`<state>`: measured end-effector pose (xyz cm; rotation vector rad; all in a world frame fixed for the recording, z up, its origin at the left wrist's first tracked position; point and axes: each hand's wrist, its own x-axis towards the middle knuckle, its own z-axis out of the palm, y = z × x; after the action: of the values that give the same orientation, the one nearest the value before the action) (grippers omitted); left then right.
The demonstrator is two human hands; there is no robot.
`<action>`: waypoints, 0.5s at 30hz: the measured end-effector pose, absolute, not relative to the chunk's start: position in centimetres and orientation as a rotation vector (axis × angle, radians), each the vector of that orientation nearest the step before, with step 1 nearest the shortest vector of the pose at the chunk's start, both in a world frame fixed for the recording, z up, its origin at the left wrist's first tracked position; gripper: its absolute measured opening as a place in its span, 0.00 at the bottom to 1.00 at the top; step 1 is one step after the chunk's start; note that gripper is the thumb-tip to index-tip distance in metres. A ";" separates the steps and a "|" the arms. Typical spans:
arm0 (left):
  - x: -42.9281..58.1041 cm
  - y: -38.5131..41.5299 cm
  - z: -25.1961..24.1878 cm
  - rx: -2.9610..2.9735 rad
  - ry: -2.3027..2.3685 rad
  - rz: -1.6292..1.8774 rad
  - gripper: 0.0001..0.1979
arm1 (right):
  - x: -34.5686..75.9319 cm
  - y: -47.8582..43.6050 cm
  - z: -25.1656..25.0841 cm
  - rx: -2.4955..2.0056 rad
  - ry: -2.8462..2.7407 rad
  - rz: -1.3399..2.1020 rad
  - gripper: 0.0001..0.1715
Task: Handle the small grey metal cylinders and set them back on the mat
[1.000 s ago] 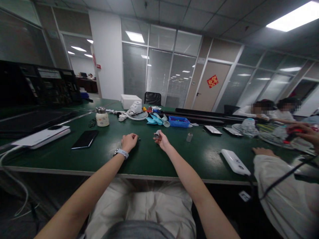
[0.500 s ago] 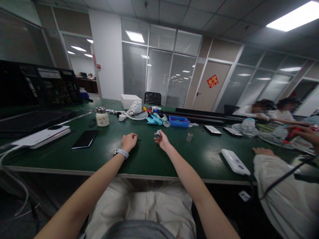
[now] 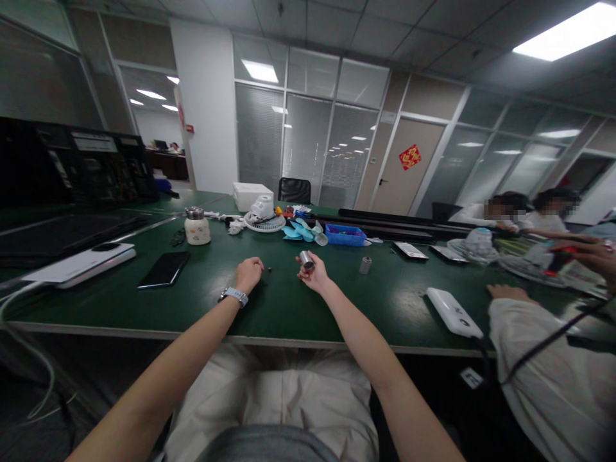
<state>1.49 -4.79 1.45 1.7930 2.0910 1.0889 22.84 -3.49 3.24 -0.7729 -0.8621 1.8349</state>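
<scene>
My right hand (image 3: 315, 274) has its fingers around a small silver metal cylinder (image 3: 306, 260), held tilted above the green table. My left hand (image 3: 249, 274), with a watch (image 3: 234, 296) on its wrist, rests closed near the tabletop. Its fingers are curled together, and whatever they may hold is hidden. Just right of its fingertips lies a tiny dark piece (image 3: 270, 269), too small to name. A second silver metal cylinder (image 3: 366, 265) stands upright on the table, to the right of my right hand.
At the back lie a white fan part (image 3: 264, 221), blue fan blades (image 3: 299, 231) and a blue tray (image 3: 345, 235). A phone (image 3: 164, 269) and a bottle (image 3: 197, 230) are on the left. A white device (image 3: 453, 312) lies right, beside a co-worker's sleeve (image 3: 534, 346).
My right hand has turned the metal cylinder, so more of its side shows. My left hand has drawn slightly left, away from the tiny dark piece.
</scene>
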 end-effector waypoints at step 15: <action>1.6 -5.1 1.7 1.788 2.071 1.162 0.12 | 23.1 -3.2 2.9 -0.684 -0.899 1.889 0.26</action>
<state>1.59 -5.06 1.68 1.7883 2.0710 1.1622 23.07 -3.20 2.86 -0.6844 -0.8995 1.8891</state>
